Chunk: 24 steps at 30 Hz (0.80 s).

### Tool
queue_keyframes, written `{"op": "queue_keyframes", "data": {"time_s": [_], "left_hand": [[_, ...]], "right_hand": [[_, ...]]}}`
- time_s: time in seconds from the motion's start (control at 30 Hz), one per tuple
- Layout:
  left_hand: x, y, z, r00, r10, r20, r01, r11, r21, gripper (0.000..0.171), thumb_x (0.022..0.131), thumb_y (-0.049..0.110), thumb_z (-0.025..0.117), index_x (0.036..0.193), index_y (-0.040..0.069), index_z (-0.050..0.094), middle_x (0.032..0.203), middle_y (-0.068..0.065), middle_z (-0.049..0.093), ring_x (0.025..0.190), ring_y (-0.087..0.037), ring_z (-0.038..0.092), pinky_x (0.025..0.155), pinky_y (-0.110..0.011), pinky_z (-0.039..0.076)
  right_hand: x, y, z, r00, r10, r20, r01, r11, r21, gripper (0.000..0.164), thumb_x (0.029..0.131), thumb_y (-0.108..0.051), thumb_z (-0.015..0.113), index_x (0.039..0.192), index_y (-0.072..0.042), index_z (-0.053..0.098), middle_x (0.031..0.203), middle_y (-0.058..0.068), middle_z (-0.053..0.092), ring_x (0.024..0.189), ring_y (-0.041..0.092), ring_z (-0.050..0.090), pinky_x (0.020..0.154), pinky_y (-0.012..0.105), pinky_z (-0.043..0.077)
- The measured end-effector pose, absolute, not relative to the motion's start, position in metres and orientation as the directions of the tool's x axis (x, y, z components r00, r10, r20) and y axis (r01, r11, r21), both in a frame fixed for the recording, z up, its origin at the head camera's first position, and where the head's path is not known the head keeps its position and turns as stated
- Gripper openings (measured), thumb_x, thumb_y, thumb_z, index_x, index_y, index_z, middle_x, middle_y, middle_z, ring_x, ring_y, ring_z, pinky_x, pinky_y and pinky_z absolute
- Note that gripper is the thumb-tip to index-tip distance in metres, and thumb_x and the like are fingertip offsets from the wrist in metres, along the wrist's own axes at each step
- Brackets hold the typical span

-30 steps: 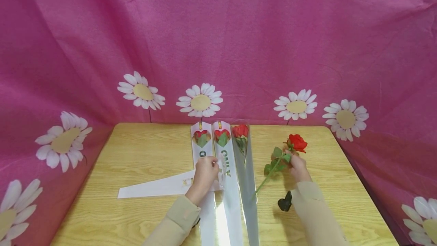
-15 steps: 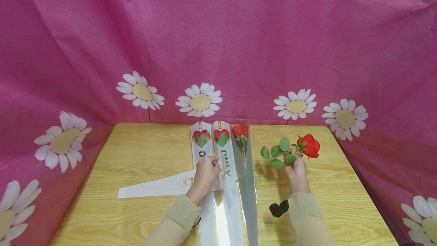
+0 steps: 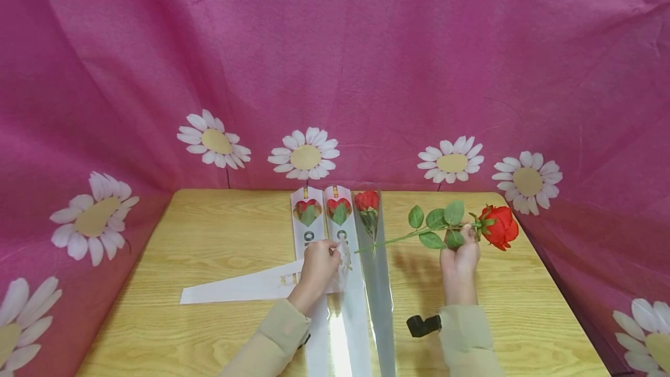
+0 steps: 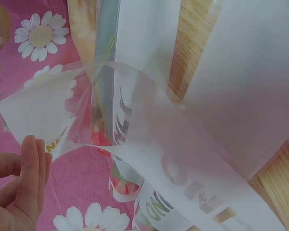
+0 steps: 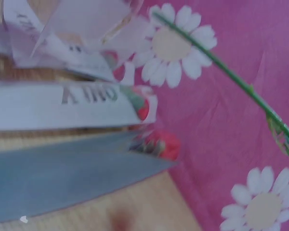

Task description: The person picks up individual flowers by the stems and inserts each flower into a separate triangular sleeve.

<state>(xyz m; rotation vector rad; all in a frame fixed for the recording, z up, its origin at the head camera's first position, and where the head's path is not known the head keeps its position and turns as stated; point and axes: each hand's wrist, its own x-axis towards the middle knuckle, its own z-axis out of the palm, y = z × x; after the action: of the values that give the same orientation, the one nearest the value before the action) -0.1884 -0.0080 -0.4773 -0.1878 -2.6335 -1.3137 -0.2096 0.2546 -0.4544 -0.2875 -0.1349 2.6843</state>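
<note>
My left hand (image 3: 319, 269) pinches the mouth of a white flower sleeve (image 3: 235, 285), which lies crosswise over the wrapped roses with its narrow end to the left. In the left wrist view, the clear edge of this sleeve gapes wide beside the fingers (image 4: 31, 175). My right hand (image 3: 460, 263) grips a red rose (image 3: 499, 227) by the stem just below its bloom. The rose is held level, its bare green stem (image 5: 231, 77) pointing left, and the tip overlaps the grey sleeve in the head view. Green leaves hang along the stem near my fingers.
Two roses in white printed sleeves (image 3: 309, 234) with heart windows lie side by side, beside a third in a grey sleeve (image 3: 380, 290). All rest on the wooden table (image 3: 225, 220). A pink daisy-print cloth (image 3: 366, 74) surrounds the table's back and sides.
My right hand has raised the rose and turned it from slanting to nearly level, its bloom shifting right and its stem tip left and up. My left hand stays almost in place on the sleeve.
</note>
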Motion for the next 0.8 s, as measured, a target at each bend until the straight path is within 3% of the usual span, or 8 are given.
{"op": "queue_keyframes", "data": {"time_s": [0.3,0.53,0.8], "left_hand": [[-0.187,-0.006,-0.478,-0.967,0.031,0.251,0.217,0.614,0.759,0.019,0.074,-0.004,0.055,0.087,-0.008,0.068,0.065,-0.013,0.066,0.047,-0.009,0.052,0.040,-0.016,0.040],[-0.186,-0.004,-0.477,-0.974,0.040,0.223,0.202,0.603,0.772,0.020,0.075,-0.005,0.054,0.088,-0.010,0.067,0.067,-0.014,0.065,0.047,-0.007,0.050,0.039,-0.015,0.039],[-0.185,-0.001,-0.477,-0.969,0.048,0.240,0.219,0.609,0.762,0.019,0.073,-0.006,0.055,0.088,-0.010,0.067,0.070,-0.017,0.066,0.048,-0.010,0.054,0.040,-0.016,0.040]], "right_hand": [[-0.208,0.227,-0.426,-0.800,0.597,-0.066,-0.565,-0.786,-0.251,0.011,0.088,0.006,0.049,0.078,0.007,0.054,0.075,0.013,0.056,0.072,0.020,0.055,0.067,0.025,0.049],[-0.202,0.210,-0.408,-0.803,0.592,0.071,-0.582,-0.751,-0.312,0.005,0.081,0.005,0.059,0.083,0.006,0.054,0.075,0.012,0.056,0.069,0.018,0.056,0.065,0.022,0.049],[-0.197,0.192,-0.401,-0.770,0.569,0.290,-0.635,-0.635,-0.441,0.001,0.082,0.005,0.058,0.081,0.005,0.060,0.075,0.011,0.059,0.073,0.017,0.057,0.068,0.021,0.047]]}}
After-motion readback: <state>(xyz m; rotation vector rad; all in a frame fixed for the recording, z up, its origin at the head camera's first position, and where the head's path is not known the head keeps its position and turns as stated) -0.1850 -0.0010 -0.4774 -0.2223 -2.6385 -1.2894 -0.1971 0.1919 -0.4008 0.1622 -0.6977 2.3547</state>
